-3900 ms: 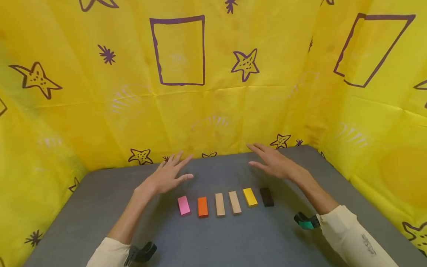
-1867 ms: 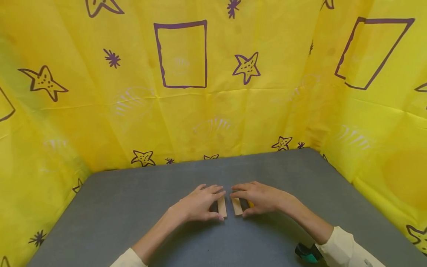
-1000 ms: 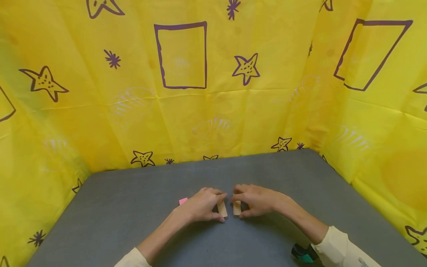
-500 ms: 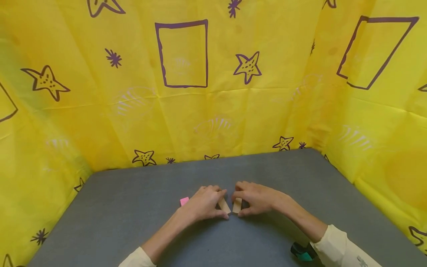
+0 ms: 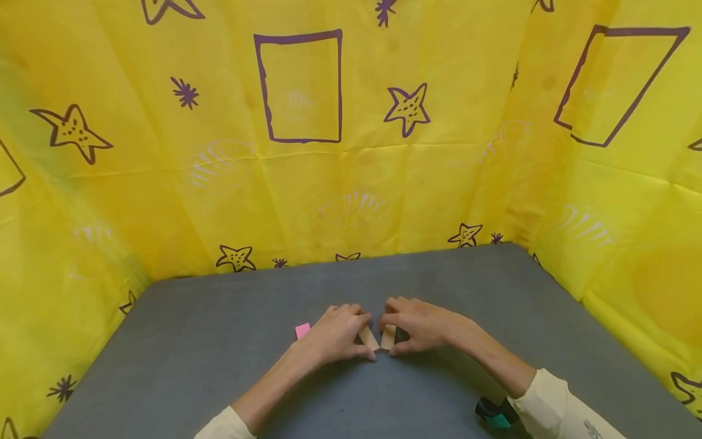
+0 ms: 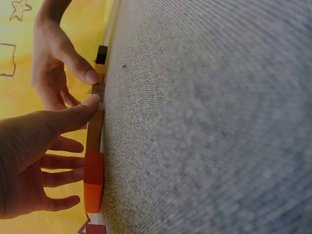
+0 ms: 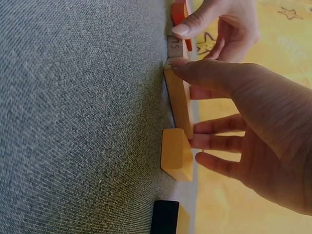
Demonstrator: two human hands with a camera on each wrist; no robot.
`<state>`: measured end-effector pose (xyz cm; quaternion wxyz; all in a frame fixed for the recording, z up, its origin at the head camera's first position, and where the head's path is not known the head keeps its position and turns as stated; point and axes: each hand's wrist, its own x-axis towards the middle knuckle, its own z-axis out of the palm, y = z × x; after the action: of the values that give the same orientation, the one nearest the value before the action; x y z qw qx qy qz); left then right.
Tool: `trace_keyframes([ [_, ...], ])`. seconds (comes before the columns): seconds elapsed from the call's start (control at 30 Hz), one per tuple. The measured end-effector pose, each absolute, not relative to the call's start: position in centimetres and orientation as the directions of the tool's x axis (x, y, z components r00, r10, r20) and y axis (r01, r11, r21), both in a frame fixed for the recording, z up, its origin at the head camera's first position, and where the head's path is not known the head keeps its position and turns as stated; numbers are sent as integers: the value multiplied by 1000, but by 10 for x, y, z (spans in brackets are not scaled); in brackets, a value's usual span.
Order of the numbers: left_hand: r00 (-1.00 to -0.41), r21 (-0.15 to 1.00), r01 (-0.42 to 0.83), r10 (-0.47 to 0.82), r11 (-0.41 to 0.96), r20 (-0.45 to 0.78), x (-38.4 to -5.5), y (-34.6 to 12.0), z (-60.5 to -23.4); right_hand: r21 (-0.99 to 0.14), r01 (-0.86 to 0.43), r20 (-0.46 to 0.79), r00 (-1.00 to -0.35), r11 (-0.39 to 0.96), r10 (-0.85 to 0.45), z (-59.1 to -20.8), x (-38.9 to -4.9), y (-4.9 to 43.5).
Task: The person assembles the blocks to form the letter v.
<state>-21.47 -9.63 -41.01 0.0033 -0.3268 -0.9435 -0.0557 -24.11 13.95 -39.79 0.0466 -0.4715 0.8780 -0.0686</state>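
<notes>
My left hand [image 5: 337,334] pinches the left plain wooden block [image 5: 368,338] between thumb and index finger. With its thumb on the near end, my right hand [image 5: 419,326] pinches the right plain wooden block [image 5: 389,337]. The two blocks lie on the table in a V, their near ends close together or touching; the exact contact cannot be told. Small dark marks show on a wooden block's end [image 7: 174,46] in the right wrist view. An orange block [image 6: 93,183] stands beside the left fingers, and a yellow block [image 7: 175,153] beside the right fingers.
A pink block [image 5: 302,330] shows left of the left hand. Beyond the yellow block sits a black block [image 7: 165,217]. The grey cloth-like table top [image 5: 219,317] meets a yellow patterned curtain [image 5: 296,195] behind and at both sides.
Both hands have come down from spread positions beyond the row to the two middle wooden blocks. The blocks' near ends have swung towards each other; in the last half second little moved.
</notes>
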Motion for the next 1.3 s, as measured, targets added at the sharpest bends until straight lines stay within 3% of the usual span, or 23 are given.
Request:
trace_keyframes([
  [1.3, -793, 135, 606, 608, 784, 24, -217, -98, -409, -100, -800, -34, -591, 591, -806, -401, -235, 135],
])
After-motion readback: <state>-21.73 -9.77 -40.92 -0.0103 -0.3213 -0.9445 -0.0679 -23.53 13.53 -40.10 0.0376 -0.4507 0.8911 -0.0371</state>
